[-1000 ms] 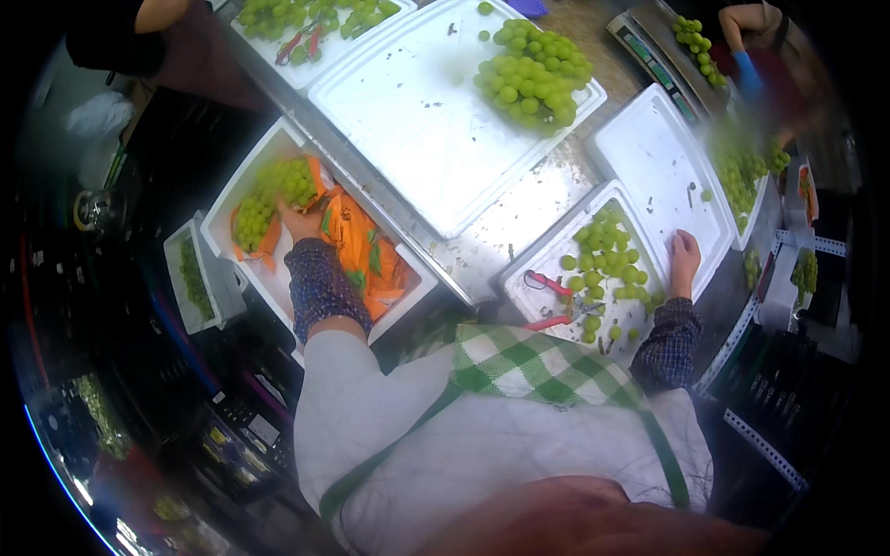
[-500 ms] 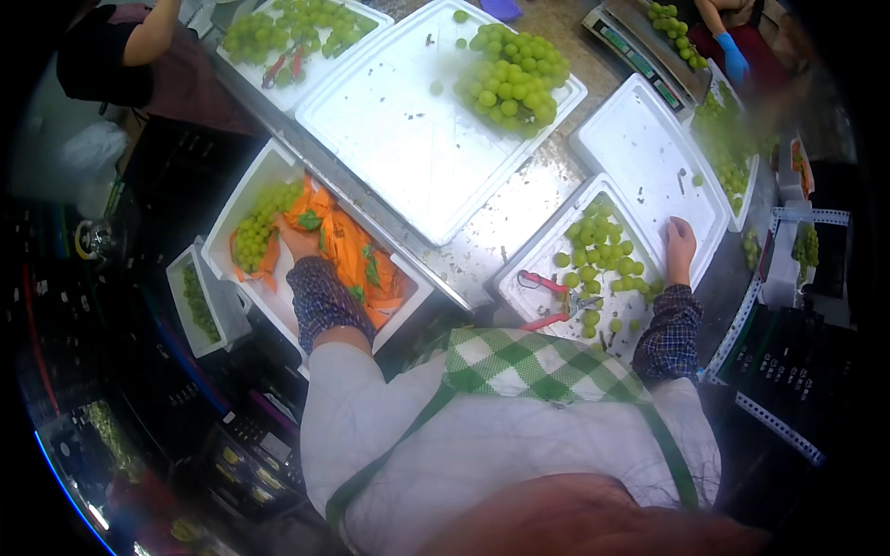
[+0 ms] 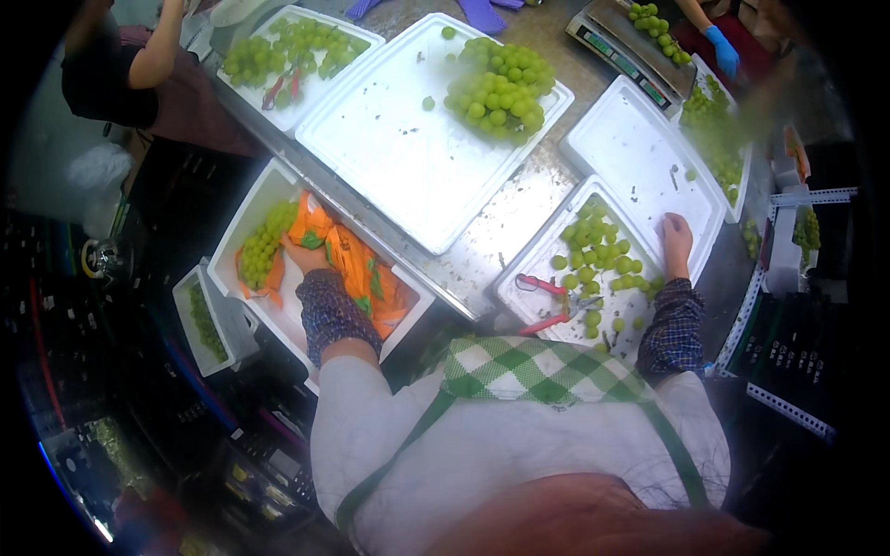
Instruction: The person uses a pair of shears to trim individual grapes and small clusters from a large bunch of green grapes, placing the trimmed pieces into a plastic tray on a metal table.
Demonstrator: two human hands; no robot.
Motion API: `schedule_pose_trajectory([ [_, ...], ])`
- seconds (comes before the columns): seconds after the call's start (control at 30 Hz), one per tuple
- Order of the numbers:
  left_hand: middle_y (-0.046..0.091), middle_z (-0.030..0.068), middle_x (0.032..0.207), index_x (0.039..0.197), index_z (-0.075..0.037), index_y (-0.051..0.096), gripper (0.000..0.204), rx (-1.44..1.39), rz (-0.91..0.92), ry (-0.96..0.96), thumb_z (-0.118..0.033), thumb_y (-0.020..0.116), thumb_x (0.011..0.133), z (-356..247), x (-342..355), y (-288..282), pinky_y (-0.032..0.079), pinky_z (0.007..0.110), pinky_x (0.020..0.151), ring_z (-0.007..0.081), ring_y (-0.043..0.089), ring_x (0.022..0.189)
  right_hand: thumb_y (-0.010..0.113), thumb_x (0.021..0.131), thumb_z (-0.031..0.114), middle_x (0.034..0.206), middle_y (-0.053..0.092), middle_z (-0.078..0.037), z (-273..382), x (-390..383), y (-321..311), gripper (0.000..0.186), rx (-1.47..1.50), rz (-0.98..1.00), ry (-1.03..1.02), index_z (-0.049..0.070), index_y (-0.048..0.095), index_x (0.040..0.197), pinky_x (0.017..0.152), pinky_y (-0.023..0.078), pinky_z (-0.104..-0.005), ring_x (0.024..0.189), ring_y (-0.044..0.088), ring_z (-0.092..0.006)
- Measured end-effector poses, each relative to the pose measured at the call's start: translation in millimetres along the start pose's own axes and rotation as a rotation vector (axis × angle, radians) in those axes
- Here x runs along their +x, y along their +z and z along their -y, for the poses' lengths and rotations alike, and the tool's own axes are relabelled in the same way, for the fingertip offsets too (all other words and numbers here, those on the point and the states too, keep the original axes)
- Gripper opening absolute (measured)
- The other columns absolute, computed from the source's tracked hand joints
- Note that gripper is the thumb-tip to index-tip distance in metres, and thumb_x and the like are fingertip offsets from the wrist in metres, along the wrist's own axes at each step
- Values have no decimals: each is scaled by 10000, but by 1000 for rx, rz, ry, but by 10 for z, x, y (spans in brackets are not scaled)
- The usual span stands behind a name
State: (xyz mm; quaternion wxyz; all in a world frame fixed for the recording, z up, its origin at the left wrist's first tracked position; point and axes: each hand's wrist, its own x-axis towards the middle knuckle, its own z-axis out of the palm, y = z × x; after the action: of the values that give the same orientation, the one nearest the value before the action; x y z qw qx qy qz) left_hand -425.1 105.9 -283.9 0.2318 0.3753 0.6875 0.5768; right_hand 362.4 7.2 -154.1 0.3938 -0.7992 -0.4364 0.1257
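Observation:
My left hand [image 3: 304, 257] reaches into a white foam box [image 3: 229, 250] at the left. Its fingers are bent between a green grape bunch [image 3: 262, 252] and orange wrappings [image 3: 350, 269] printed with green; what they grip is partly hidden. My right hand [image 3: 678, 243] rests, fingers curled together, by the rim between a foam tray [image 3: 505, 283] and a foam lid [image 3: 640, 139]; I see nothing in it. Loose grapes [image 3: 593, 246] lie in that tray, left of this hand. Red-handled snips [image 3: 545, 285] lie among them.
A large white foam lid [image 3: 380, 139] on the metal table [image 3: 491, 232] bears a big grape bunch [image 3: 501, 88]. Another grape tray [image 3: 297, 51] stands far left, near a co-worker's arm [image 3: 162, 51]. A scale [image 3: 630, 56] and a blue-gloved hand [image 3: 723, 51] are far right.
My left hand has drawn back slightly from under the grapes, toward the orange wrappings. My right hand stays by the rim. The view has shifted a little, and more purple cloth shows at the far edge.

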Motion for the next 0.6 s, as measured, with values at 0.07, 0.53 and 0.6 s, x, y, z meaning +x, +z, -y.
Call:
schedule_pose_trajectory([
  [0.07,517,131,1331,1399,-9,381,854,-379,-48,-52,78,811,667,-53,-90,14,467,349,983,241,552,1159,630,909,119,922,685,-31,-5,3,5,195,19,5,21,22,694,1066,762,499,-255,812,611,-112],
  [0.53,434,149,1459,1503,-48,286,771,-908,57,-229,-404,622,907,-1828,-405,-406,357,483,1139,350,466,1304,608,889,55,973,691,-48,317,-129,33,221,358,-161,64,19,674,1097,750,514,-251,828,639,-125],
  [0.6,425,150,1466,1507,-44,277,770,-910,196,-205,-390,618,910,-2099,-462,-391,352,474,1142,344,458,1312,596,890,33,1011,684,-51,681,-267,63,242,437,-128,11,19,666,1121,753,515,-246,850,643,-126],
])
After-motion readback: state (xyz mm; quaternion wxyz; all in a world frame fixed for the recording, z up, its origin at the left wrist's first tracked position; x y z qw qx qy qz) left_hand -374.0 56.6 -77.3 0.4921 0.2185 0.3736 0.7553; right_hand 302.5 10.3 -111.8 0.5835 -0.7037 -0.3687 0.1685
